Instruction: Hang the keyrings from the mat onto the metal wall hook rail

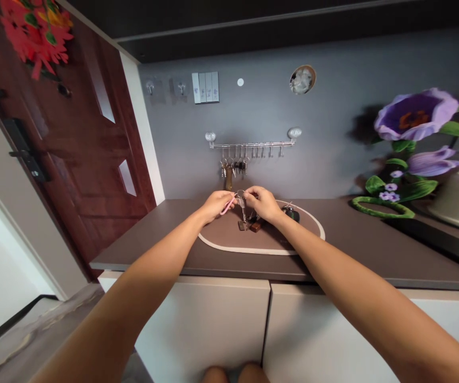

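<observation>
Above an oval brown mat (229,248) with a pale rim, my two hands meet at one metal key ring (241,193). My left hand (218,205) is closed at the ring's left side, with a pink strap-like piece (228,206) along its fingers. Pinched on the ring's right side are the fingers of my right hand (261,202). A silver key (242,208) hangs down between the hands. Below it on the mat lie a small brown tag (241,225) and a reddish-brown block (256,227). A dark round item (292,214) sits just beyond my right wrist.
A clear hook rail (253,145) on the grey wall carries several bunches of keys (235,167) on its left half. Purple fabric flowers (412,119) and a black flat object (440,242) stand right on the counter (153,239). A dark red door (77,133) is at left.
</observation>
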{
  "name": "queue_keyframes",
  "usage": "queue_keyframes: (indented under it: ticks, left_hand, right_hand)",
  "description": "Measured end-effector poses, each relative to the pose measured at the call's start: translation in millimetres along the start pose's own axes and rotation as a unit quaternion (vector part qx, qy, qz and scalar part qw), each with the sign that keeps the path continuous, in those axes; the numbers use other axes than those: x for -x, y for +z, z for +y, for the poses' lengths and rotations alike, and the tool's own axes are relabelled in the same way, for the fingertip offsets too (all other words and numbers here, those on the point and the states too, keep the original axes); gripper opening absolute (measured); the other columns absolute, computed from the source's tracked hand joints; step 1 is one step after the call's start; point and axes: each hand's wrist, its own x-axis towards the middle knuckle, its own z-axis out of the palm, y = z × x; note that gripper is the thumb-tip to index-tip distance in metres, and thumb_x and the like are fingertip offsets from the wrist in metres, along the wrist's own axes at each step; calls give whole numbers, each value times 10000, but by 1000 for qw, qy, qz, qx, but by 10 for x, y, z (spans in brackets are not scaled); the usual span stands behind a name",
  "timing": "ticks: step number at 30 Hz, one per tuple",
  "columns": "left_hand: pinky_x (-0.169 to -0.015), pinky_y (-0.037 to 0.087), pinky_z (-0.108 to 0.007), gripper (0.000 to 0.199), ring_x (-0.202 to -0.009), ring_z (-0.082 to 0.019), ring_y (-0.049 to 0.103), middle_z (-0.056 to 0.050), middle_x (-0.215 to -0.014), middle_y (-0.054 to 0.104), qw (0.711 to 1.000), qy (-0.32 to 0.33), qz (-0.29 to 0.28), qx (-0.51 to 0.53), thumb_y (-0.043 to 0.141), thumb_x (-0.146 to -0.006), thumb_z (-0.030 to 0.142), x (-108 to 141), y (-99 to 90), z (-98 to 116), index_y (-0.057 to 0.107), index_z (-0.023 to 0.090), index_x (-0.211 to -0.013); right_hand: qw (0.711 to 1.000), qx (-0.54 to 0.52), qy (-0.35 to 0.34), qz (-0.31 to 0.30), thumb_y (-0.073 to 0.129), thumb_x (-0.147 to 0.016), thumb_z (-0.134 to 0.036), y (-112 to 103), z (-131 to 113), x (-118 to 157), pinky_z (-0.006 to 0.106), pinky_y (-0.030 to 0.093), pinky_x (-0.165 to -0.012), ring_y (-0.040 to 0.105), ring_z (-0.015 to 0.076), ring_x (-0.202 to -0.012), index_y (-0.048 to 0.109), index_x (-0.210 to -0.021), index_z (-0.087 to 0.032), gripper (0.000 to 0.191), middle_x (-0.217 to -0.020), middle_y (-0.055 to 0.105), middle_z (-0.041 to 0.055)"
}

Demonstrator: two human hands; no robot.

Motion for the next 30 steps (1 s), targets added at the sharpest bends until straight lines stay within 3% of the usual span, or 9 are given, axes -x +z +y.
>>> queue_keyframes:
  ticks: [4, 10, 19, 23, 30]
  left_hand:
    - [-632, 407, -224, 233, -638, -92, 567, -52, -727, 639, 1000, -2, -12, 2, 505, -785, 249, 20, 9, 19, 567, 112, -963]
    - [-703, 424, -250, 239, -729, -117, 577, -61, -843, 651, 996, 49, -39, -70, 541, -764, 287, 56, 20, 14, 595, 120, -925]
    - [-731, 433, -265, 331, -737, -131, 565, -62, -844, 640, 986, 133, 25, -96, 585, -709, 383, 84, 50, 97, 616, 110, -894]
    - [-671, 433, -250, 277, -652, -111, 542, -31, -732, 616, 986, 136, 35, -86, 599, -696, 365, 92, 54, 108, 607, 111, -807]
    - [-655, 429, -237, 250, -642, -97, 527, -13, -713, 594, 990, 117, 77, -34, 605, -685, 357, 62, 60, 68, 586, 125, -775]
  right_hand:
    - [999, -47, 8, 6, 426, -789, -313, 18, 38, -23, 243, 389, -671, 494, 119, -681, 541, -770, -153, 198, -723, 567, 14]
    - [997, -74, 7, 9, 400, -807, -330, 32, 60, -23, 241, 391, -670, 492, 117, -680, 505, -777, -163, 200, -723, 554, 9]
    - [996, -83, -12, 4, 418, -804, -352, -3, -53, 2, 246, 388, -693, 501, 121, -708, 521, -779, -164, 216, -760, 565, 13]
    - [992, -123, -9, 1, 433, -797, -387, 13, -58, 11, 247, 395, -684, 498, 113, -692, 531, -806, -161, 247, -758, 562, 10]
    - [968, -243, 48, -45, 528, -731, -414, 37, -100, 27, 238, 424, -625, 480, 85, -607, 520, -811, -156, 270, -704, 540, -6]
